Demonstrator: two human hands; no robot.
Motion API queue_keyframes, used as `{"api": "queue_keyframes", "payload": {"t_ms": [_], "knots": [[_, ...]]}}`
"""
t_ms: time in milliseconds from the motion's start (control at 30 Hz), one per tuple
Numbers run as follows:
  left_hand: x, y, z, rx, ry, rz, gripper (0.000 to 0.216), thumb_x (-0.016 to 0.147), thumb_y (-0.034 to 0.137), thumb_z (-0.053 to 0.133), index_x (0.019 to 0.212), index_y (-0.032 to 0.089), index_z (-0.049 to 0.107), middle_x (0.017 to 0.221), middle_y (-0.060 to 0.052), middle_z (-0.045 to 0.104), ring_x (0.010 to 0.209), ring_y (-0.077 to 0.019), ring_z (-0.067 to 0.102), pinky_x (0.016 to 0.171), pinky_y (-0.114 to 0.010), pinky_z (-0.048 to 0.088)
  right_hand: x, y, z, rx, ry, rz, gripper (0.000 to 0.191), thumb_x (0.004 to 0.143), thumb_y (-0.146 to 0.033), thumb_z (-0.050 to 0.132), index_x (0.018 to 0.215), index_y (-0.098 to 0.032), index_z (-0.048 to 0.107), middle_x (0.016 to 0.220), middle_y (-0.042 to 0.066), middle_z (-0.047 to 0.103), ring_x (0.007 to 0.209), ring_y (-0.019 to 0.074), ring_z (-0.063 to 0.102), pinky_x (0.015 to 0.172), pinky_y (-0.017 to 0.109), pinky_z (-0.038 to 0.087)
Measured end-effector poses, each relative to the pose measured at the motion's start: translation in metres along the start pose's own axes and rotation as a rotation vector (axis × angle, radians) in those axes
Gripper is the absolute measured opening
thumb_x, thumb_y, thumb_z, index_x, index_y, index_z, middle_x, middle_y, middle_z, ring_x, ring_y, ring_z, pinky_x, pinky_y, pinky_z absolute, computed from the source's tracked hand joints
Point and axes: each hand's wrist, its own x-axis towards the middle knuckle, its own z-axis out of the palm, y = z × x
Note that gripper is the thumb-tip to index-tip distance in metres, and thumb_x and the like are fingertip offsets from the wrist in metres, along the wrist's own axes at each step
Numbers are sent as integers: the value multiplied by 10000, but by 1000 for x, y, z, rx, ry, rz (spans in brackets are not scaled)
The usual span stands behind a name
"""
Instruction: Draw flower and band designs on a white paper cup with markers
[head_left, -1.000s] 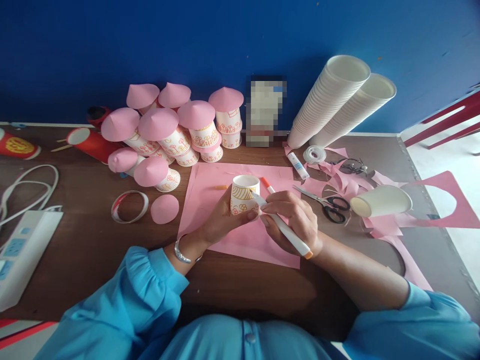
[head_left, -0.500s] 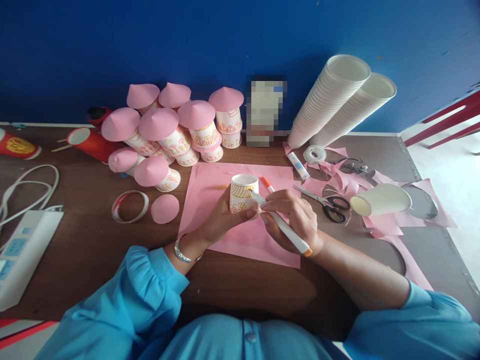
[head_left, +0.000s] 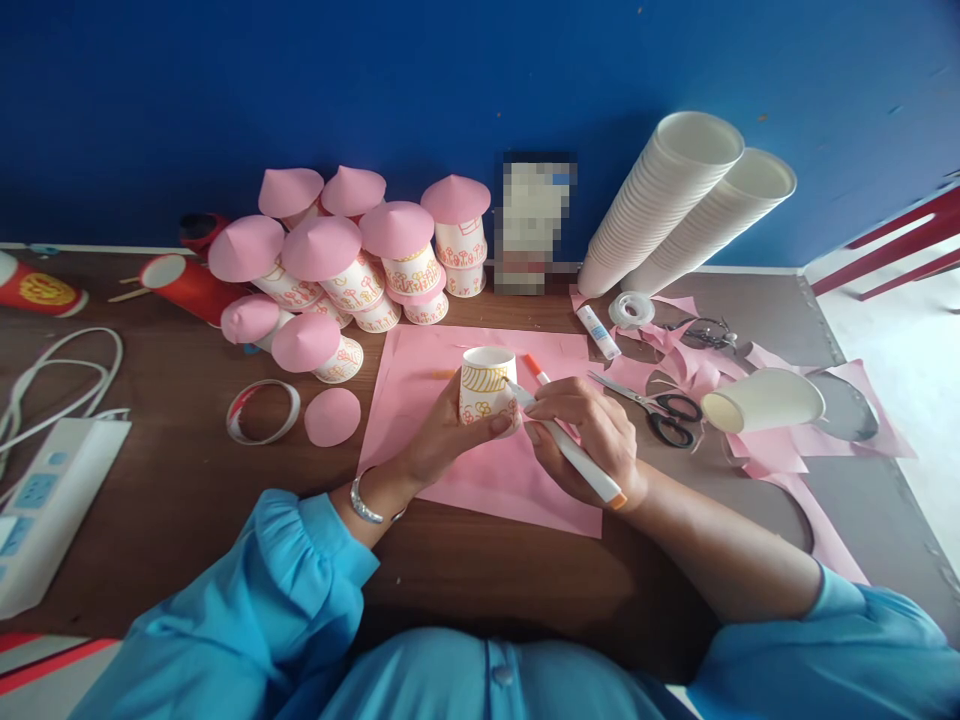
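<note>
A small white paper cup (head_left: 487, 385) stands upright in my left hand (head_left: 444, 432), whose fingers and thumb wrap its side and base. Yellow curved stripes run around its upper part, with orange and yellow flowers below. My right hand (head_left: 586, 435) grips a white marker (head_left: 581, 462) with an orange end cap. The marker's tip meets the cup's striped upper right side. Beneath both hands lie pink paper sheets (head_left: 480, 490). An orange-and-white marker (head_left: 534, 368) rests on them just behind the cup, partly hidden by my right hand.
Decorated cups with pink cone roofs (head_left: 322, 248) cluster at the back left. Tall paper cup stacks (head_left: 660, 200) lean against the wall. To the right lie scissors (head_left: 660, 410), a glue stick (head_left: 598, 332), tape (head_left: 631, 310), paper scraps and a tipped cup (head_left: 772, 400). A power strip (head_left: 64, 510) sits left.
The marker tip has shifted slightly along the cup's striped band, and the stripes look a little further extended to the right. Both hands keep their grips.
</note>
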Motion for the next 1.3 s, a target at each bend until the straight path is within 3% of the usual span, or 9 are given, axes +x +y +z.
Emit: {"api": "queue_keyframes", "payload": {"t_ms": [600,900,1300], "knots": [[1,10,7,178,34,30,540,804,514,907,1115,202,594,919,-21,625,837,-179,584,749,-305,495,0,-4,-1,29,3,-62,184,968,-113,661,1125,-208,650,842,25,738,737,171,742,637,274,630],[2,9,7,200,40,49,524,798,481,918,1087,199,584,936,-22,640,855,-176,593,763,-302,506,0,-3,-1,16,-17,-63,210,953,-102,664,1142,-192,646,853,43,729,743,182,743,619,278,620],[0,0,0,86,58,3,611,795,436,932,1280,224,629,990,-25,648,900,-183,605,804,-310,515,-2,-1,1,26,-23,-44,231,942,-79,651,1138,-201,642,860,35,754,733,175,740,645,278,617]]}}
